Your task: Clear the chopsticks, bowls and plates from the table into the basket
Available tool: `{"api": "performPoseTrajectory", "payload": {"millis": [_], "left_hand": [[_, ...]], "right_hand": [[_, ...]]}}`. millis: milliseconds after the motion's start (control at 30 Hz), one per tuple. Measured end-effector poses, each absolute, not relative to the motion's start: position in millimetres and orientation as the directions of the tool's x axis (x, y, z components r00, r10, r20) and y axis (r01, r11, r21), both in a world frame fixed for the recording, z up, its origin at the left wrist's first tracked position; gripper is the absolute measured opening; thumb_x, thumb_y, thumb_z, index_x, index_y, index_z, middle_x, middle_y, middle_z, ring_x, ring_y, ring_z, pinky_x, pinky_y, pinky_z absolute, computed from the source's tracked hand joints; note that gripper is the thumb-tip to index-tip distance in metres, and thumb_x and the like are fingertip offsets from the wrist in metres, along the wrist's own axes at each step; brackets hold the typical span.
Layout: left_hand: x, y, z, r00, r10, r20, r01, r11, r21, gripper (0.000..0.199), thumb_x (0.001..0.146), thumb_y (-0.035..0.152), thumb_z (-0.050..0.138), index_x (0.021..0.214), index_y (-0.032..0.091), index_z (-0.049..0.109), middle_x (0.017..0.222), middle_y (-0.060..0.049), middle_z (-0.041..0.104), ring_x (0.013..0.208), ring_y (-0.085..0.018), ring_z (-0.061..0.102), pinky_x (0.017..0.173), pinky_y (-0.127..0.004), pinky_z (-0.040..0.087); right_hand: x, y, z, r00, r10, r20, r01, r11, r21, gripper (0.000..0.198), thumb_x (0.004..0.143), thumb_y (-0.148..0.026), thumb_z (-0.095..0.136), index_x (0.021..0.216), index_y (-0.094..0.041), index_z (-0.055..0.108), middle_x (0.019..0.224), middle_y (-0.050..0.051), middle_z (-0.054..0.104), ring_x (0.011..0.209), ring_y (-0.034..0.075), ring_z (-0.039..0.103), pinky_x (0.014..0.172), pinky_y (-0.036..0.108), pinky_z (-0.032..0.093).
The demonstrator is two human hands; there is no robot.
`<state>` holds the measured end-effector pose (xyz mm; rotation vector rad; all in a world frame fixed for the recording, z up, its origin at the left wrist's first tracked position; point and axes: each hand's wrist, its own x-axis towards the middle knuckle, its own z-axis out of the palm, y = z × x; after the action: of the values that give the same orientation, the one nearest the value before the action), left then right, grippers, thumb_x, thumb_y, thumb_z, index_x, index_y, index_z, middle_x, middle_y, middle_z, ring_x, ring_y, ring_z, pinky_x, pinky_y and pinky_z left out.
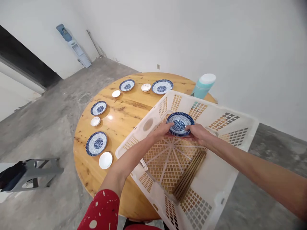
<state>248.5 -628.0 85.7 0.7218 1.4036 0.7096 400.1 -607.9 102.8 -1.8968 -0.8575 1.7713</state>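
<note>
Here both hands meet over the white plastic crate [217, 179], which rests tilted on the near right part of the round wooden table [124, 111]. The left hand [161, 130] and the right hand [199, 133] are each clamped on the rim of a small stack of blue patterned plates [180, 123], left fingers on its left edge, right fingers on its right edge, so the stack sits directly between them and level, held above the crate's lattice floor near its far wall. Neither hand is nearer; the grip is even across the stack, and being round it has no long axis to speak of. In the crate below and nearer the person lies a bundle of chopsticks [190, 175], its length running from the far right toward the near left, apart from the plates. Out on the table to the left, well apart from the hands, 4 blue plates are laid around the far and left edge, the nearest one [96, 143] with a small white dish [105, 160] just beside it. A teal flask [203, 85] stands behind the crate.
</note>
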Motion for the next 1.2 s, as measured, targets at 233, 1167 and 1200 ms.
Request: {"api": "performPoseTrajectory", "payload": {"millis": [233, 1167, 1200], "left_hand": [[256.4, -588.0, 64.6, -0.013, 0.806, -0.592, 0.006, 0.592, 0.806, 0.046, 0.098, 0.033, 0.048, 0.141, 0.019, 0.051, 0.116, -0.012, 0.071, 0.081, -0.019, 0.07, 0.076, -0.037, 0.061], [252.1, -552.4, 48.9, -0.08, 0.79, -0.608, 0.138, 0.612, 0.778, 0.052, 0.094, 0.041, 0.052, 0.135, 0.009, 0.057, 0.11, -0.019, 0.073, 0.081, -0.025, 0.071, 0.065, -0.033, 0.059], [252.1, -553.8, 48.1, -0.081, 0.8, -0.594, 0.093, 0.6, 0.795, 0.055, 0.093, 0.042, 0.054, 0.136, 0.009, 0.057, 0.113, -0.02, 0.072, 0.084, -0.026, 0.071, 0.066, -0.034, 0.06]], "right_hand": [[396.6, -562.1, 84.6, 0.046, 0.662, -0.748, 0.199, -0.74, -0.643, 0.023, 0.087, -0.002, 0.052, 0.108, -0.005, 0.061, 0.06, 0.009, 0.065, 0.045, 0.02, 0.062, 0.039, 0.024, 0.05], [391.7, -532.7, 51.1, 0.03, 0.664, -0.747, 0.188, -0.738, -0.648, 0.03, 0.089, -0.006, 0.058, 0.119, -0.005, 0.061, 0.06, 0.007, 0.066, 0.054, 0.02, 0.066, 0.049, 0.024, 0.055], [391.4, -533.3, 52.7, 0.035, 0.665, -0.746, 0.196, -0.737, -0.647, 0.028, 0.089, -0.007, 0.059, 0.118, -0.006, 0.061, 0.06, 0.007, 0.066, 0.053, 0.02, 0.066, 0.049, 0.024, 0.054]]}}
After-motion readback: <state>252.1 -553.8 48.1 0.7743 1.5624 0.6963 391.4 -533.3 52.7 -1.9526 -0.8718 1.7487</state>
